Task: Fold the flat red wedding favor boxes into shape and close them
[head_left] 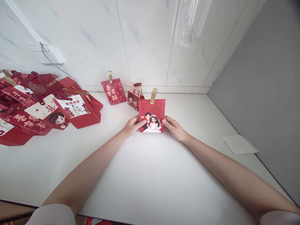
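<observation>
Between my two hands is a red gift box [152, 117] printed with a cartoon bride and groom, a gold ribbon handle standing up from its top. My left hand [133, 125] is closed on its left edge, thumb on the front. From the other side my right hand [173, 127] grips the right edge, thumb also in front. The other fingers are partly hidden behind the box. Just behind it, a smaller-looking cream and red gift box [134, 99] stands partly covered. Left of that one, a red gift box with gold characters [114, 91] stands upright near the wall.
A pile of red gift boxes [44, 103] covers the left side of the white table [150, 181]. A white paper [239, 144] lies at the right by a grey panel [262, 78]. On the tiled wall, a socket [48, 53] has a grey cable hanging down behind the pile.
</observation>
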Demonstrator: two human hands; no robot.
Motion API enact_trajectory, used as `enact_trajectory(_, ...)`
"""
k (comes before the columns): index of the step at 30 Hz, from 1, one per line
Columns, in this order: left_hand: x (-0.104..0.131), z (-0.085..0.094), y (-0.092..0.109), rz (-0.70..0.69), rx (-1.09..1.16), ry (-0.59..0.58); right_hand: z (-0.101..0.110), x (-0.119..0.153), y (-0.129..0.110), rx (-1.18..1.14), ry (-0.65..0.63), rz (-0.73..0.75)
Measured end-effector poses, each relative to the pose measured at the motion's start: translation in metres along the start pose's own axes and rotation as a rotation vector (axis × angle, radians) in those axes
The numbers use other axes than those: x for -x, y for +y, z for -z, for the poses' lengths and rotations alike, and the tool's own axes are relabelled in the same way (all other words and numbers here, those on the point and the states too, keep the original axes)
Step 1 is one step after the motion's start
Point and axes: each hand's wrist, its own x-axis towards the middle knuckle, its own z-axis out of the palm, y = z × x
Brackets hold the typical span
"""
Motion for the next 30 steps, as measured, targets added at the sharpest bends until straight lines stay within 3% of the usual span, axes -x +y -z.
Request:
enact_trajectory(3, -0.001, 0.002, -0.001, 0.045, 0.028, -0.058, 0.0, 0.001, -0.002, 0.073, -0.02, 0.002)
enact_trajectory(10, -0.004, 0.004, -0.005, -0.015, -0.074, -0.031, -0.001, -0.002, -0.003, 0.167, 0.007, -0.007)
enact_trajectory(17, 0.0, 0.002, -0.005, -0.029, -0.038, -0.023, -0.001, -0.001, -0.003, 0.173, 0.044, -0.015)
enact_trajectory(30, -0.002, 0.002, -0.011, -0.02, -0.081, 0.016, 0.004, 0.002, 0.001, 0.153, -0.002, -0.059)
